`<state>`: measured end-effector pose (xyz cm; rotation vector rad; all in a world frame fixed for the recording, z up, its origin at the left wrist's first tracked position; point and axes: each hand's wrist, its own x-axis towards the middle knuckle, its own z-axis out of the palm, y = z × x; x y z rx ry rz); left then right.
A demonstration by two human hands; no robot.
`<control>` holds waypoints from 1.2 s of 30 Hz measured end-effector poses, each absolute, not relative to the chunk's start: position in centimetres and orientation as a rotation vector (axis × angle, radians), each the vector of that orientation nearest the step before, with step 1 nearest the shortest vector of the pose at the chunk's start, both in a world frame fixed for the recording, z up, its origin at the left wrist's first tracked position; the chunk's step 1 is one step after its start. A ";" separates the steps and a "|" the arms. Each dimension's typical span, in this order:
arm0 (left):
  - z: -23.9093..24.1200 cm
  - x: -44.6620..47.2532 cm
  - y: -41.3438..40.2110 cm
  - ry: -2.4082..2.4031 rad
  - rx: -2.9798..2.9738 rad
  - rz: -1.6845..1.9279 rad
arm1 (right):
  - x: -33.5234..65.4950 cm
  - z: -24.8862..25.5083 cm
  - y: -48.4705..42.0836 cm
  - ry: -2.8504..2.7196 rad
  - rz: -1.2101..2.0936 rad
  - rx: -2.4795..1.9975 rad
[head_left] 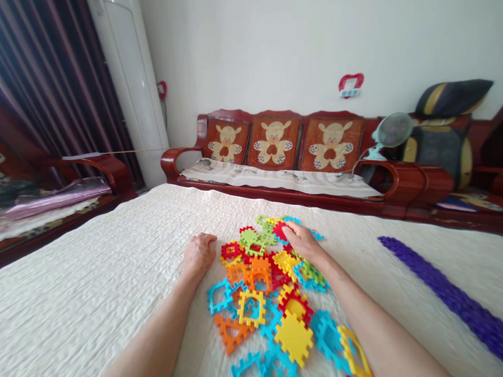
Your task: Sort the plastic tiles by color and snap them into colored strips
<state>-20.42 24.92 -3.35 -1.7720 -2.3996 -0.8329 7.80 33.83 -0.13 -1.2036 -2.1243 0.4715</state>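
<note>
A heap of toothed plastic building pieces in several colours lies on the white quilted cover between my forearms. At the far end of the heap, my right hand point(301, 240) pinches a red toothed piece point(280, 231) between thumb and fingers. My left hand point(200, 252) rests curled on the cover, just left of the heap, and no piece shows in it. Nearest to it are a red window piece point(231, 250) and a light green piece point(249, 237). Closer to me lie a yellow square point(295, 338), an orange triangle point(231, 332) and blue frames point(281, 368).
The white quilted cover point(92, 287) spreads over the surface before me. A purple woven strip point(446, 296) lies on it at right. Behind stands a wooden sofa point(251, 185) with bear cushions point(273, 139). A small fan point(394, 130) is on its right arm.
</note>
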 end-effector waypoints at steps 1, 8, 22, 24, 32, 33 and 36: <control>-3.4 -20.4 24.9 -2.396 -1.779 -0.823 | 8.6 -0.2 34.4 -2.065 0.512 -1.199; -3.7 -20.9 25.1 -2.341 -1.818 -0.737 | 18.4 -0.5 38.2 -1.676 0.168 -1.743; -4.2 -22.0 25.5 -2.348 -1.876 -0.700 | 24.2 -3.9 36.6 -1.583 -0.033 -2.000; -4.4 -22.3 25.6 -2.352 -1.886 -0.689 | 24.5 -3.7 37.0 -1.579 -0.070 -1.975; -4.3 -22.5 25.6 -2.349 -1.893 -0.670 | 24.3 -3.1 38.9 -1.457 -0.131 -2.080; -4.1 -22.5 25.5 -2.353 -1.890 -0.666 | 24.3 -3.1 38.9 -1.455 -0.132 -2.094; -3.9 -22.3 25.4 -2.364 -1.869 -0.652 | 24.1 -2.9 38.6 -1.461 -0.134 -2.126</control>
